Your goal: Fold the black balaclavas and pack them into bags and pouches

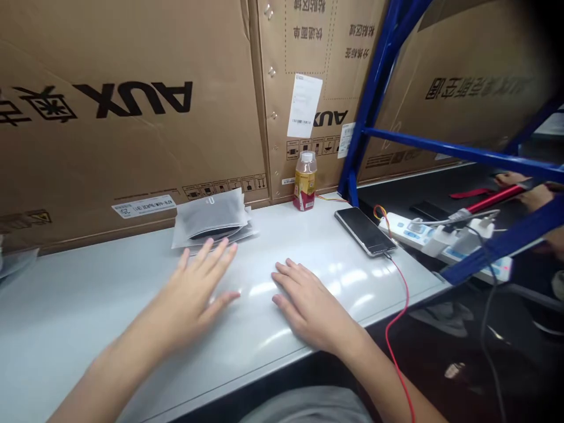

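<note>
My left hand (194,288) lies palm down on the pale grey table (79,299) with its fingers spread. Its fingertips are at the near edge of a stack of grey non-woven pouches (210,218), and a dark item shows inside the top pouch. My right hand (306,304) rests flat on the bare tabletop, holding nothing. It is nearest to a black smartphone (365,231), which lies to its right with a red cable running from its lower end.
A plastic drink bottle (305,182) stands at the back against large AUX cardboard boxes (132,100). A power strip with plugged-in chargers (414,232) sits beyond the table's right edge. Blue shelf frames (374,88) rise at right, where a co-worker's hand (524,187) is near a red tool (493,200).
</note>
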### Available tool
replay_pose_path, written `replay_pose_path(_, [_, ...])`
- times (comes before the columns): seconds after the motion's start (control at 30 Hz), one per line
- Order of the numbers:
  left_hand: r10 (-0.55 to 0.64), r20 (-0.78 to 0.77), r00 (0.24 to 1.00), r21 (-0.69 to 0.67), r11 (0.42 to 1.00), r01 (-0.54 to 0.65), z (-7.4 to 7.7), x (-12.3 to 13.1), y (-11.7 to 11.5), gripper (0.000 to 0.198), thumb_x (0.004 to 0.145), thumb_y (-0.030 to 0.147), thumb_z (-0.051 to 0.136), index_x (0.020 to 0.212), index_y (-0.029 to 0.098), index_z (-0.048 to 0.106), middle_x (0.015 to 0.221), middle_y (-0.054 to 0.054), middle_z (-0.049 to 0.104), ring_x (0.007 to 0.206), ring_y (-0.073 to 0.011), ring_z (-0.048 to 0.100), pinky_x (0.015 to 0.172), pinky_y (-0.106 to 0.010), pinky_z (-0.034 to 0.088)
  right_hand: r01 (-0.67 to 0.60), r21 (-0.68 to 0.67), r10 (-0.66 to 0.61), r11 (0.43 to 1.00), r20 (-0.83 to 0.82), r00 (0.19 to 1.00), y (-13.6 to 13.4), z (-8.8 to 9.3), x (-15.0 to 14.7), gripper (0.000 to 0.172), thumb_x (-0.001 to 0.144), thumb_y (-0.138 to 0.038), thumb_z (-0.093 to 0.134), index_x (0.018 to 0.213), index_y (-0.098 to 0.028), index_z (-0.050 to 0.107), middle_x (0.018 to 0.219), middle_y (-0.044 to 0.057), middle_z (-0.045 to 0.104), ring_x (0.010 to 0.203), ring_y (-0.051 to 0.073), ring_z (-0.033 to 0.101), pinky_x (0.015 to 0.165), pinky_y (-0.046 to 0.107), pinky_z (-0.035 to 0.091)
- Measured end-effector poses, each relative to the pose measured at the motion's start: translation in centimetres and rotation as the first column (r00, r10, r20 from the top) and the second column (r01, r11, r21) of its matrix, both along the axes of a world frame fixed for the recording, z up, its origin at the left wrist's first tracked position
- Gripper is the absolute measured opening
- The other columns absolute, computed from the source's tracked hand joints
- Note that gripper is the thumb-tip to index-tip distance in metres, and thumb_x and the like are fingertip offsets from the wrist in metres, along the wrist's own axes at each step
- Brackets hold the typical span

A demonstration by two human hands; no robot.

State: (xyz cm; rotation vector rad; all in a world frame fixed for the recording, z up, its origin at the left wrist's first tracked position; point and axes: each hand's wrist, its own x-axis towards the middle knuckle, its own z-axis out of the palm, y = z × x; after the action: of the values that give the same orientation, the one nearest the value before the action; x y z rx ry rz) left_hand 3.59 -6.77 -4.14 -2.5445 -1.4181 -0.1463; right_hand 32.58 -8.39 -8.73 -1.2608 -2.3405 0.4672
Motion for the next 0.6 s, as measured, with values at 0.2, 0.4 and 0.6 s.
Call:
replay_pose_path(0.2, [-0.062,-0.012,0.998,0.014,0.998,0.062,-4.6,1.1,-8.4,0.082,0.102,0.060,0.052,0.170,0.031,0.016,0.171,-0.006,0.033,0.154,-0.0380,0.040,0.117,-0.057,0.043,-0.106,0.019,0.104,0.994,0.101,0.989,-2.4,1.0,-2.3,0.059,0.108,-0.038,0.048,0.159,-0.010,0.042,0.168,0.016,0.040,0.159,0.042,0.023,0.129,0.062,0.026])
replay_pose_path(0.4, [-0.008,0.083,0.997,0.028,1.000,0.005,-5.3,0.9,-8.1,0.082,0.102,0.060,0.053,0.169,0.030,0.018,0.173,-0.007,0.029,0.154,-0.0363,0.040,0.123,-0.055,0.038,-0.167,-0.033,0.169,0.985,0.068,0.983,-3.2,0.6,-3.9,0.061,0.109,-0.040,0.043,0.164,-0.015,0.037,0.172,0.008,0.033,0.162,0.037,0.016,0.132,0.058,0.020])
replay_pose_path(0.6, [0.001,0.053,0.999,0.010,1.000,-0.001,-5.0,0.8,-8.7,0.081,0.102,0.059,0.052,0.170,0.030,0.016,0.173,-0.010,0.027,0.153,-0.0379,0.041,0.118,-0.060,0.043,-0.171,-0.062,0.174,0.983,0.059,0.983,-3.1,0.8,-4.0,0.061,0.109,-0.040,0.043,0.164,-0.018,0.037,0.171,0.007,0.035,0.162,0.037,0.017,0.131,0.059,0.022])
